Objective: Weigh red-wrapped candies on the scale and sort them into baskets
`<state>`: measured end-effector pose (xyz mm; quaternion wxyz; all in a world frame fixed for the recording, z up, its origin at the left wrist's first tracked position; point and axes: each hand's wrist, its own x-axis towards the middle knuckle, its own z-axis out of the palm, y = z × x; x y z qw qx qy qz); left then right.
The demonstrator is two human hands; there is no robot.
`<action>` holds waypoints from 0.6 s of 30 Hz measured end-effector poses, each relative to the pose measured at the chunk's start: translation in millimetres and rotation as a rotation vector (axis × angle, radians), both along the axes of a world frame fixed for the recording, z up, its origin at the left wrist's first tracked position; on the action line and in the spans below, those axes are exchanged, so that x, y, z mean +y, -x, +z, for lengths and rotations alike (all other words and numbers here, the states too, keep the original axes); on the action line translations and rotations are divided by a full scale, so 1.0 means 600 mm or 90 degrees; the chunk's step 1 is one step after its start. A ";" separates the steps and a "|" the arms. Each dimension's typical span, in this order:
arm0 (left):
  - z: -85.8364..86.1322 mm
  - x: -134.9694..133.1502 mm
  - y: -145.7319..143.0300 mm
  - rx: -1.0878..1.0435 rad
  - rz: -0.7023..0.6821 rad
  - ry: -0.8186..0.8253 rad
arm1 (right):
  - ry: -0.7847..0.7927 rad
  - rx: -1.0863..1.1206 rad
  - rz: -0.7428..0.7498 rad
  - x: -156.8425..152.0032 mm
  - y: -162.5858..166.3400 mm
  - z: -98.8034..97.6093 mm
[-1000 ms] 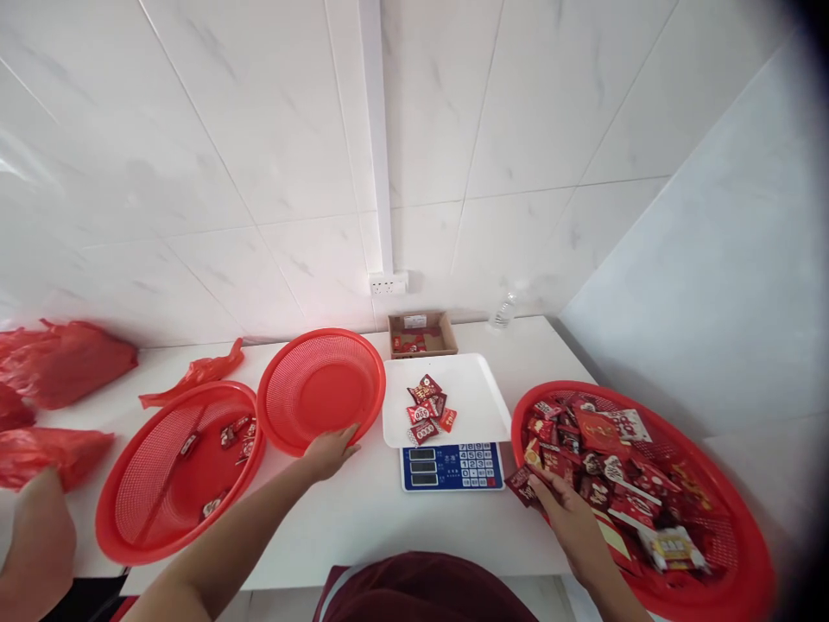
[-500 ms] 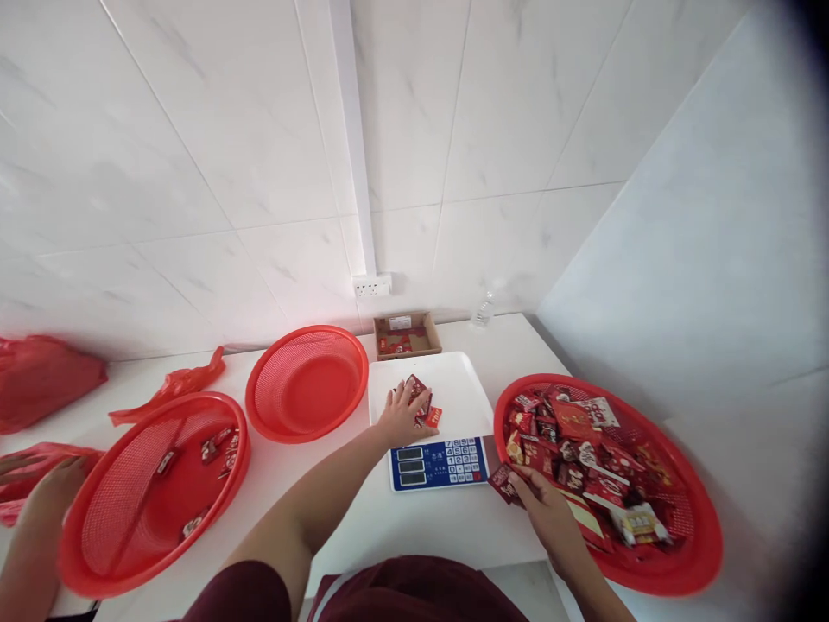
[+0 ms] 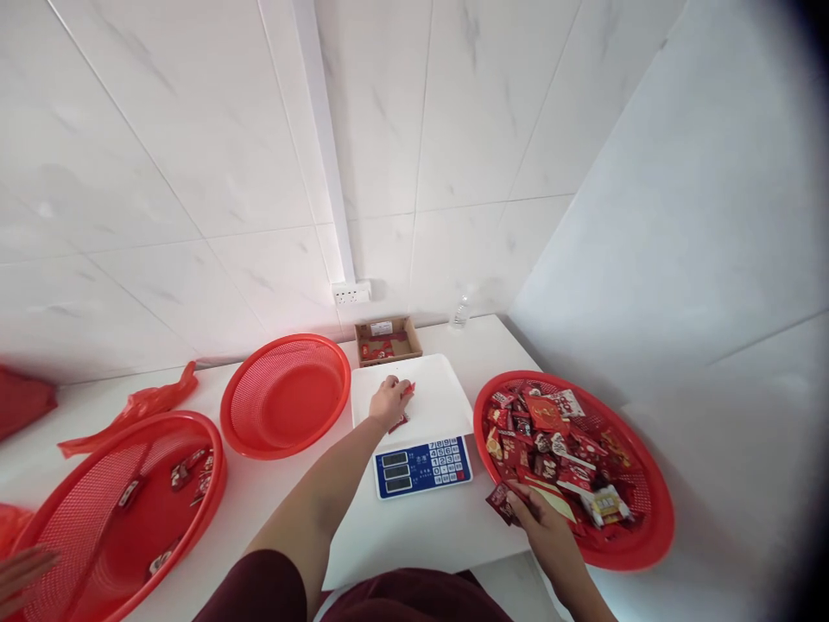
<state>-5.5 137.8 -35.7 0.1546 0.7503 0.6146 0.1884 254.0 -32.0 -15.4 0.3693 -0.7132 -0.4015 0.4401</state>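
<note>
— Packet (image 3: 501, 503), dark red: by which fingers is it being held?

— By those of the right hand (image 3: 541, 523). One end is being pinched narrowly between thumb and fingers; the other is projecting past the fingertips, beside the near rim of the red basket (image 3: 655, 546). Whether that rim is being touched cannot be told.

— And what is being grasped by the left hand (image 3: 387, 403)?

— Its fingers are lying curled round a small red packet (image 3: 409, 390), part of which is showing at their tips. Whether more is being enclosed beneath the palm cannot be told. A dark wrapper (image 3: 400, 423) is lying just on the near side of these fingers, on the white tray (image 3: 446, 406).

— What handling is being suggested?

— Very little weight is being presumed. The glossy film is probably yielding and somewhat slippery, while the contents, being hidden, may be brittle. A flat edge or end is therefore being preferred for the pinch, as illustrated by the right fingers; the filled middle is better being spared hard pressure. Similar wrapped pieces (image 3: 576, 472) are lying heaped beyond the right fingertips.
</note>
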 end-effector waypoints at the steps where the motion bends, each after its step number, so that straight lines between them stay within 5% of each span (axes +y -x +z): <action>1: 0.008 0.005 0.006 -0.017 0.026 -0.015 | 0.001 -0.002 0.004 0.000 -0.001 0.001; 8: 0.077 -0.007 0.142 -0.068 0.231 -0.113 | -0.004 0.000 0.030 0.010 0.012 0.009; 13: 0.073 -0.048 0.225 0.006 0.341 -0.036 | -0.018 0.023 0.051 0.017 0.024 0.016; 15: 0.055 -0.061 0.211 0.071 0.295 -0.003 | -0.031 0.023 0.055 0.020 0.025 0.019; 18: 0.024 -0.078 0.145 0.114 0.057 0.028 | -0.046 0.016 0.056 0.023 0.022 0.017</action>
